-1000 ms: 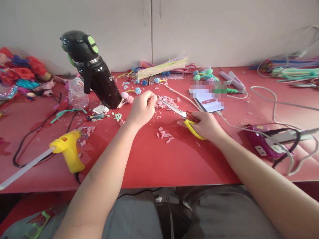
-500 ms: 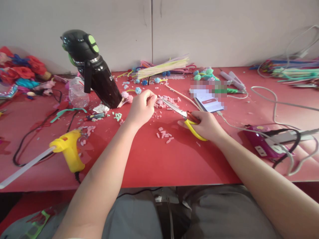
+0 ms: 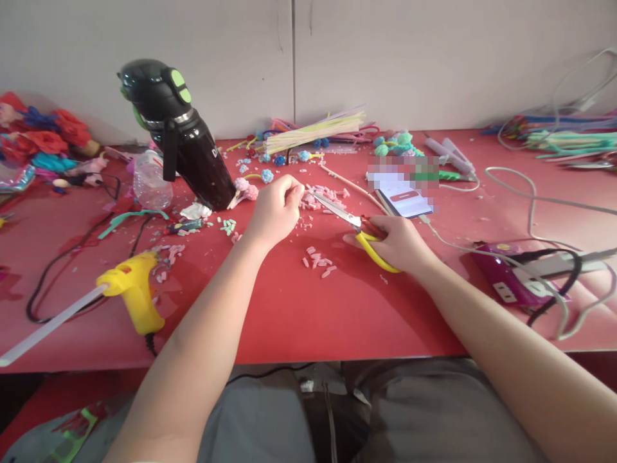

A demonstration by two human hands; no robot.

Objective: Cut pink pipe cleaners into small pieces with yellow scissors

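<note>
The left hand (image 3: 277, 209) is closed in a pinch, thumb against forefinger; whether anything thin sits between them I cannot tell. The right hand (image 3: 402, 241) grips the scissors (image 3: 357, 222) by their yellow and red handles, leaving the blades free and aimed at the left fingertips. That pairing suits close work: 1 hand can steady something small while the other works the blades, whose tips lie just beside the pinch. Both hands are over the middle of the red worktop (image 3: 337, 321), probably for easy reach and a clear view.

The pink pieces (image 3: 328, 195) lie heaped around and behind the blades; a looser pink cluster (image 3: 317, 260) is nearer the person, apart from that heap. A long pale pink stem (image 3: 354, 183) runs from behind the heap towards the right hand, seemingly within easy reach.

The yellow glue gun (image 3: 137, 289) lies left of both forearms, likely to stay out of the way. The black bottle (image 3: 200, 154) is behind it, slanted in this view, perhaps because of the lens.
</note>
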